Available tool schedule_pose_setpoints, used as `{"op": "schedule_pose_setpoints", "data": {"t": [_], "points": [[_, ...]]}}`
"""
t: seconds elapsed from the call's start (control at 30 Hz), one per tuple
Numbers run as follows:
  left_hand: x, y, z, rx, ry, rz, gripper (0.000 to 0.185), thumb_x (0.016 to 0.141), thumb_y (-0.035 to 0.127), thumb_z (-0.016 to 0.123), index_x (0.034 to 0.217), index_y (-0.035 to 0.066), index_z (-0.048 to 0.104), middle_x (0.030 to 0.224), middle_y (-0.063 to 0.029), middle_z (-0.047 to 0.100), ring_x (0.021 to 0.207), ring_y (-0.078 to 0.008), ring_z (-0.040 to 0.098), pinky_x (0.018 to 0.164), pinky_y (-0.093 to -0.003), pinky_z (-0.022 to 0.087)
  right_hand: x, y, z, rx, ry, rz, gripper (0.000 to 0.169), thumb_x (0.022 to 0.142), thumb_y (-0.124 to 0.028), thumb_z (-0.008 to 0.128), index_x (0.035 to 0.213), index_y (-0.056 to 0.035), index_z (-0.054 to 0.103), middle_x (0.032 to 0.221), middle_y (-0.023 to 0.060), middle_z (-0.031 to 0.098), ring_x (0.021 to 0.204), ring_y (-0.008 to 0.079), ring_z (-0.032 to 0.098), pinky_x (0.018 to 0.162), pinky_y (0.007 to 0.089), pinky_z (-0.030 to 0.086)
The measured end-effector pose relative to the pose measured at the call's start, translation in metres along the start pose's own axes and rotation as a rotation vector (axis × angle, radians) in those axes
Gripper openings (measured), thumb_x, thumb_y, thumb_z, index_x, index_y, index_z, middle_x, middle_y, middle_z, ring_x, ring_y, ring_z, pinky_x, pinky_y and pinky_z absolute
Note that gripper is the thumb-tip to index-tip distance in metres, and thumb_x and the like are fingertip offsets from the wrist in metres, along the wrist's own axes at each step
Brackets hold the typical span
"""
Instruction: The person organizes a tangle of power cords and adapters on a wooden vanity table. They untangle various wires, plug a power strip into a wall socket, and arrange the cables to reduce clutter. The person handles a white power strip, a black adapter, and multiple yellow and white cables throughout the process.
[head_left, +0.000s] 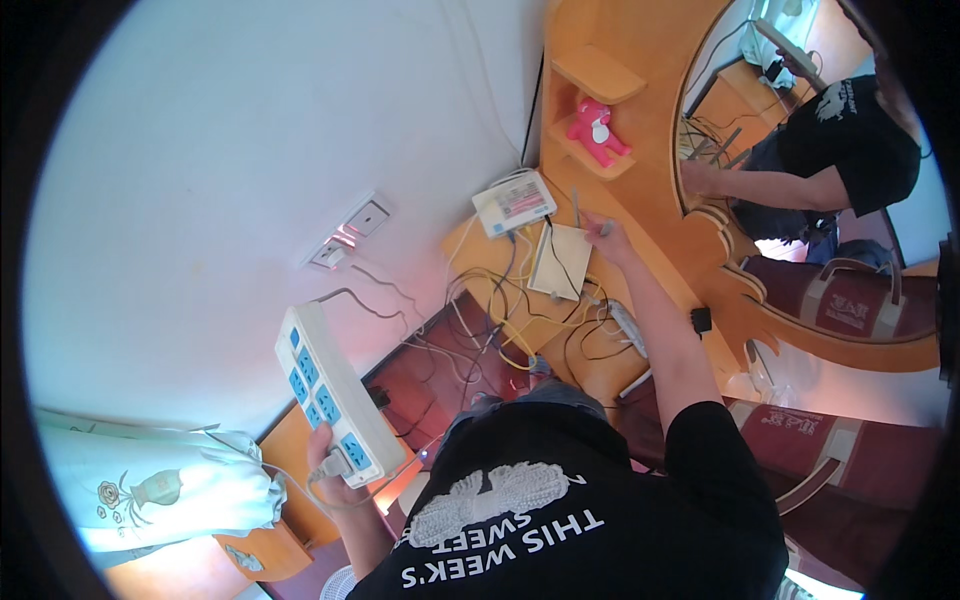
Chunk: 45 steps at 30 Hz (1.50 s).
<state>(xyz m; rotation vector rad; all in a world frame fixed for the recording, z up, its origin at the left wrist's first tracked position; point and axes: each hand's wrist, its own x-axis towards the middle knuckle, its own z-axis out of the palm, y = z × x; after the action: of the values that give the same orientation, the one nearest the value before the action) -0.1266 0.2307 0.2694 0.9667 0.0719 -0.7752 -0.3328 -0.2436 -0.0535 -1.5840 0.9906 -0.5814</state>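
My left hand (324, 461) holds up a long white power strip (341, 390) with blue socket faces, gripping its near end. A white plug (332, 465) sits in one of its end sockets, and a cord hangs from it. On the wooden dressing table, my right hand (609, 238) is at the upper right corner of a white router (561, 261), its fingers closed about that edge beside upright grey antennas (575, 206). The fingertips are partly hidden. Another white network box (515, 202) with a printed label lies beyond it, with yellow, blue and black cables (510, 300) running down.
A wall outlet (345, 232) holds a white plug. A smaller power strip (627, 328) and a black adapter (700, 320) lie right of the cables. A pink toy bear (598, 133) sits on a shelf beside the mirror (810, 187). A maroon bag (817, 442) lies at right, a curtain (165, 487) hangs left.
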Motion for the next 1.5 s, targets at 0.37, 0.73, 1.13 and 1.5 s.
{"op": "schedule_pose_setpoints", "data": {"t": [0.37, 0.73, 1.13, 1.5], "points": [[-0.021, 0.007, 0.01, -0.023, 0.094, 0.063, 0.053, 0.08, 0.03, 0.061, 0.117, -0.004, 0.045, 0.084, -0.0145, 0.053, 0.065, -0.0193, 0.05, 0.05, -0.0255, 0.045, -0.131, 0.027, 0.004, 0.14, 0.548, 0.122, 0.016, 0.081, -0.002, 0.059, 0.097, -0.0002, 0.058, 0.076, 0.0054, 0.061, 0.06, 0.0095, 0.055, 0.05, 0.0221, 0.044], [-0.01, 0.077, 0.018, -0.107, -0.403, 0.16, 0.028, 0.084, 0.012, 0.057, 0.105, -0.005, 0.048, 0.076, -0.0061, 0.059, 0.055, -0.0101, 0.035, 0.044, -0.0206, 0.025, -0.198, -0.049, 0.156, 0.131, -0.7, 0.693, 0.032, 0.089, -0.033, 0.056, 0.097, -0.002, 0.056, 0.077, 0.0115, 0.065, 0.06, 0.0184, 0.063, 0.052, 0.028, 0.051], [-0.042, 0.092, 0.004, -0.079, -0.35, 0.111, 0.027, 0.083, 0.01, 0.058, 0.104, -0.001, 0.047, 0.076, -0.0074, 0.06, 0.053, -0.0097, 0.035, 0.044, -0.0209, 0.027, -0.069, -0.037, 0.252, 0.647, -0.223, 0.788, 0.019, 0.086, -0.026, 0.055, 0.096, -0.0097, 0.058, 0.089, 0.0051, 0.065, 0.083, 0.0222, 0.061, 0.078, 0.0481, 0.048], [-0.036, 0.078, 0.028, -0.084, -0.08, 0.351, 0.05, 0.079, 0.025, 0.059, 0.114, -0.009, 0.044, 0.073, -0.0052, 0.052, 0.062, -0.0107, 0.037, 0.048, -0.0209, 0.03, -0.106, -0.035, 0.252, 0.56, -0.128, 0.518, 0.01, 0.084, -0.011, 0.055, 0.089, -0.0052, 0.062, 0.076, 0.0054, 0.064, 0.065, 0.0133, 0.062, 0.057, 0.0253, 0.048]]}}
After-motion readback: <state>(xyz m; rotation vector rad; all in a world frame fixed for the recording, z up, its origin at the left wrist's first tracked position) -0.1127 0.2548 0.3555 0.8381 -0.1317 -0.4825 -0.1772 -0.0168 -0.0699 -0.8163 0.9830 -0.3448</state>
